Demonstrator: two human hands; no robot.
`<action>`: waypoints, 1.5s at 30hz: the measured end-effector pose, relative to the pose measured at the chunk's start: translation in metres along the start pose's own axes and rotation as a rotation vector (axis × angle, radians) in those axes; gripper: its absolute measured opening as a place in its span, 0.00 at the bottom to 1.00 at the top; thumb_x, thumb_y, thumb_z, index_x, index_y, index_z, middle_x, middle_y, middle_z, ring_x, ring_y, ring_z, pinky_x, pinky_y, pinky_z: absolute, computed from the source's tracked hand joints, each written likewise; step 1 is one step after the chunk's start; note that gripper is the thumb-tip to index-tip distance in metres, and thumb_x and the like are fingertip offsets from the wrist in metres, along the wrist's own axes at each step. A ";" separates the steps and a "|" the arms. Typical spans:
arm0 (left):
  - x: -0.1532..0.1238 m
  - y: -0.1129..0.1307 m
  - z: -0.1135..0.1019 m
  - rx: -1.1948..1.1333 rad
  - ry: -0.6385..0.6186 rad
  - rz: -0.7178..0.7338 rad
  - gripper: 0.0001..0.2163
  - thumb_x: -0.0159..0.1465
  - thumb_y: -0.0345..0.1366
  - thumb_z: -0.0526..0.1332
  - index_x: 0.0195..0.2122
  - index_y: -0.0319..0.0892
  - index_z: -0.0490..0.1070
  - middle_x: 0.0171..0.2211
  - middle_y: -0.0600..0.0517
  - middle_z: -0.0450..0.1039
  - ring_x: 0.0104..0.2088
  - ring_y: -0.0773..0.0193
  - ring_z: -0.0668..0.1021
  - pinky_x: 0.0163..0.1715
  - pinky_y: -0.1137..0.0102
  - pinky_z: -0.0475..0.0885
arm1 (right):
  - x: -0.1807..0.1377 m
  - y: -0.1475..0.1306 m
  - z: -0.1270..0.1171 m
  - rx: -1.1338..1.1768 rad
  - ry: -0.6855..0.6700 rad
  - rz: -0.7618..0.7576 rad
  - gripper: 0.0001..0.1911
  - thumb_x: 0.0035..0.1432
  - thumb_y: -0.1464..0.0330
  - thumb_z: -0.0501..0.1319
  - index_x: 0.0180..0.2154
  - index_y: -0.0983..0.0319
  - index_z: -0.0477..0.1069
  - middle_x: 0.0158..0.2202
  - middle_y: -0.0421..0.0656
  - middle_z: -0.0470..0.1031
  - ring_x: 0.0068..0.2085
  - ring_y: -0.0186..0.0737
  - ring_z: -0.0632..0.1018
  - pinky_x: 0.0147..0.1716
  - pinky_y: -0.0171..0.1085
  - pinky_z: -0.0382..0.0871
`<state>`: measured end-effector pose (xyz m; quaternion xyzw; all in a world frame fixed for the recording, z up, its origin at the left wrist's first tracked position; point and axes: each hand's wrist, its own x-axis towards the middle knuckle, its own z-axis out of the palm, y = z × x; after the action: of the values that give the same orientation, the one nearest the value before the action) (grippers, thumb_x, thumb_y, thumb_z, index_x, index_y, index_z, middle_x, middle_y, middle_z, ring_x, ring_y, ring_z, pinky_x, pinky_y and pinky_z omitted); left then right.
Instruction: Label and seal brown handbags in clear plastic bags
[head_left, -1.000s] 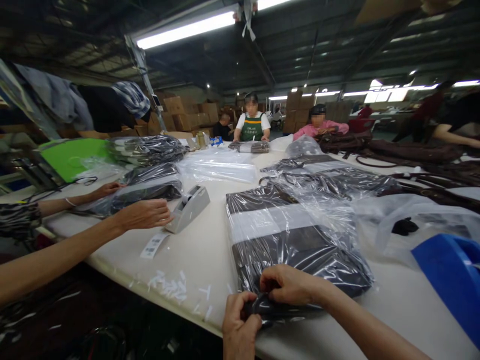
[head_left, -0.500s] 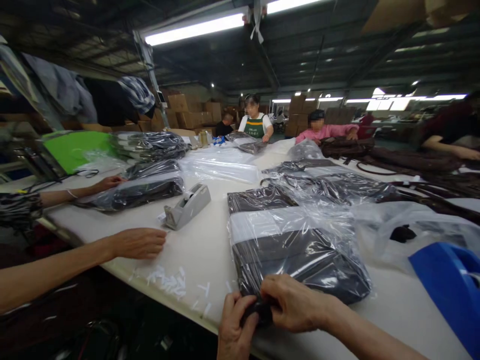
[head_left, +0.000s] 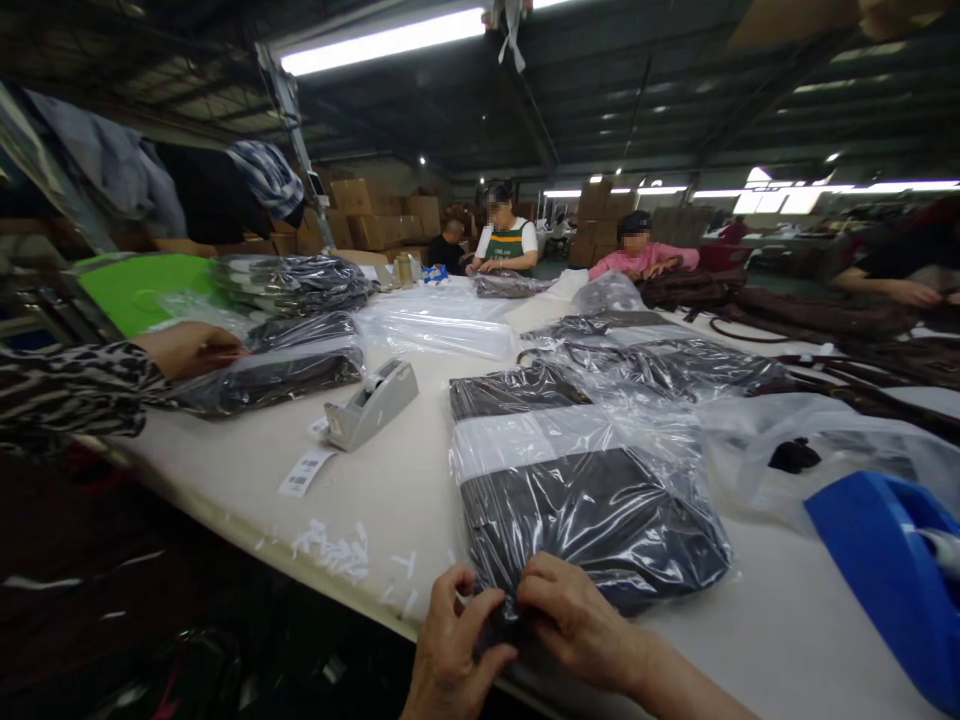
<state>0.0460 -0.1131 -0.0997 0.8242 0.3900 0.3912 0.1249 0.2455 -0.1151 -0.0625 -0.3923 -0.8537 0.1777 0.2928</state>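
A clear plastic bag (head_left: pixel 585 500) lies flat on the table before me, with dark folded goods and a pale band showing through. At its near corner, my right hand (head_left: pixel 574 615) pinches the gathered plastic, fingers curled and pressed together. My left hand (head_left: pixel 457 645) is beside it at the table's edge, thumb and fingers bent around the same dark corner. Exactly what the left fingertips grip is partly hidden. Left of the bag stands a grey tape dispenser (head_left: pixel 373 405), with a printed white label (head_left: pixel 304 470) in front of it.
Small white paper scraps (head_left: pixel 334 550) lie near the table edge. A co-worker's hand (head_left: pixel 191 348) touches another bagged pack (head_left: pixel 277 380) at left. More bagged goods (head_left: pixel 660 350) lie behind mine. At right are a blue object (head_left: pixel 877 560) and a milky plastic bag (head_left: pixel 810 420).
A co-worker's bare forearm has withdrawn from beside the tape dispenser, and the printed label now shows there. My hands remain at the bag's corner; less of the dark bunched part shows between them.
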 end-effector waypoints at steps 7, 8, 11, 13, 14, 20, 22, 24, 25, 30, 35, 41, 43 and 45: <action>0.014 0.009 0.001 0.095 0.077 0.391 0.13 0.56 0.22 0.53 0.42 0.35 0.68 0.34 0.45 0.68 0.38 0.64 0.70 0.37 0.70 0.73 | -0.014 -0.006 0.004 -0.177 0.127 -0.157 0.11 0.56 0.79 0.46 0.36 0.65 0.64 0.32 0.46 0.65 0.33 0.40 0.64 0.32 0.38 0.61; 0.016 0.010 0.002 0.102 0.106 0.413 0.13 0.56 0.21 0.52 0.41 0.34 0.68 0.33 0.44 0.69 0.37 0.63 0.71 0.36 0.70 0.73 | -0.014 -0.007 0.004 -0.153 0.134 -0.149 0.12 0.57 0.79 0.46 0.37 0.65 0.65 0.32 0.47 0.66 0.33 0.41 0.65 0.33 0.39 0.61; 0.016 0.008 0.001 0.099 0.109 0.438 0.14 0.58 0.22 0.52 0.44 0.34 0.68 0.34 0.44 0.71 0.38 0.62 0.72 0.37 0.68 0.74 | -0.014 -0.010 0.004 -0.142 0.125 -0.143 0.12 0.57 0.77 0.47 0.41 0.66 0.65 0.35 0.48 0.66 0.35 0.42 0.66 0.34 0.40 0.63; 0.010 0.005 -0.005 0.031 0.021 0.320 0.14 0.58 0.24 0.55 0.46 0.39 0.68 0.36 0.46 0.72 0.39 0.64 0.73 0.38 0.70 0.74 | -0.015 -0.010 0.008 -0.199 0.135 -0.169 0.13 0.58 0.76 0.48 0.43 0.66 0.66 0.35 0.48 0.67 0.35 0.42 0.66 0.33 0.41 0.63; 0.005 0.004 -0.009 -0.021 -0.018 0.210 0.15 0.58 0.27 0.57 0.46 0.42 0.68 0.37 0.47 0.72 0.39 0.64 0.74 0.38 0.71 0.74 | -0.016 -0.010 0.010 -0.232 0.151 -0.188 0.14 0.58 0.76 0.48 0.44 0.66 0.66 0.34 0.48 0.67 0.35 0.43 0.67 0.33 0.41 0.64; -0.029 0.011 -0.013 -0.532 0.169 -0.900 0.16 0.53 0.45 0.62 0.38 0.40 0.70 0.32 0.49 0.75 0.32 0.61 0.77 0.30 0.70 0.74 | -0.022 -0.003 0.016 -0.340 0.191 -0.266 0.15 0.62 0.75 0.46 0.46 0.68 0.66 0.36 0.50 0.70 0.37 0.42 0.69 0.36 0.42 0.67; -0.032 0.016 -0.004 -0.734 0.125 -1.109 0.19 0.48 0.47 0.64 0.36 0.38 0.71 0.30 0.48 0.75 0.30 0.59 0.77 0.27 0.70 0.73 | -0.023 -0.002 0.015 -0.349 0.162 -0.272 0.15 0.63 0.74 0.46 0.46 0.68 0.66 0.37 0.50 0.70 0.39 0.43 0.69 0.38 0.43 0.67; -0.027 0.023 0.004 -0.880 0.106 -1.221 0.22 0.43 0.46 0.67 0.36 0.37 0.71 0.27 0.48 0.75 0.27 0.60 0.77 0.24 0.71 0.71 | -0.023 -0.002 0.012 -0.359 0.129 -0.277 0.15 0.64 0.73 0.45 0.47 0.68 0.66 0.37 0.50 0.70 0.39 0.44 0.70 0.39 0.44 0.67; -0.022 0.027 0.006 -0.938 0.116 -1.273 0.22 0.41 0.44 0.67 0.36 0.36 0.71 0.26 0.48 0.75 0.25 0.62 0.76 0.23 0.72 0.70 | -0.022 -0.002 0.011 -0.372 0.119 -0.283 0.15 0.65 0.72 0.45 0.48 0.68 0.66 0.37 0.50 0.70 0.40 0.43 0.70 0.39 0.44 0.67; 0.008 0.053 -0.007 -1.170 0.121 -1.450 0.13 0.49 0.39 0.62 0.32 0.33 0.69 0.23 0.49 0.72 0.22 0.68 0.74 0.21 0.77 0.64 | -0.021 -0.003 0.006 -0.474 0.144 -0.348 0.19 0.65 0.73 0.41 0.49 0.68 0.66 0.39 0.51 0.71 0.41 0.44 0.71 0.40 0.44 0.69; 0.019 0.062 -0.016 -1.160 0.108 -1.532 0.09 0.56 0.36 0.55 0.32 0.35 0.67 0.22 0.53 0.68 0.20 0.71 0.71 0.20 0.77 0.62 | -0.020 -0.002 0.002 -0.490 0.176 -0.363 0.17 0.65 0.72 0.45 0.50 0.67 0.65 0.40 0.50 0.72 0.41 0.43 0.72 0.41 0.43 0.69; 0.023 0.060 -0.015 -1.183 0.056 -1.360 0.10 0.52 0.40 0.61 0.27 0.39 0.64 0.23 0.54 0.68 0.25 0.69 0.71 0.23 0.75 0.63 | -0.020 0.000 -0.001 -0.368 0.208 -0.314 0.18 0.61 0.73 0.52 0.53 0.67 0.62 0.41 0.50 0.71 0.42 0.44 0.72 0.42 0.45 0.69; 0.026 0.061 -0.014 -1.261 0.121 -1.262 0.11 0.48 0.39 0.64 0.24 0.40 0.62 0.23 0.55 0.67 0.26 0.69 0.71 0.27 0.73 0.65 | -0.019 0.000 -0.003 -0.330 0.238 -0.293 0.18 0.60 0.74 0.53 0.53 0.66 0.62 0.40 0.50 0.70 0.42 0.44 0.71 0.42 0.44 0.69; 0.029 0.063 -0.013 -1.382 0.188 -1.200 0.13 0.47 0.38 0.65 0.23 0.40 0.61 0.22 0.56 0.67 0.26 0.70 0.70 0.29 0.72 0.65 | -0.017 -0.002 -0.007 -0.303 0.271 -0.274 0.18 0.59 0.75 0.53 0.52 0.65 0.62 0.40 0.49 0.70 0.42 0.44 0.71 0.41 0.44 0.70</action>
<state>0.0821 -0.1347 -0.0435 0.1906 0.4405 0.4724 0.7393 0.2577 -0.1284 -0.0624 -0.3325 -0.8688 -0.0478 0.3638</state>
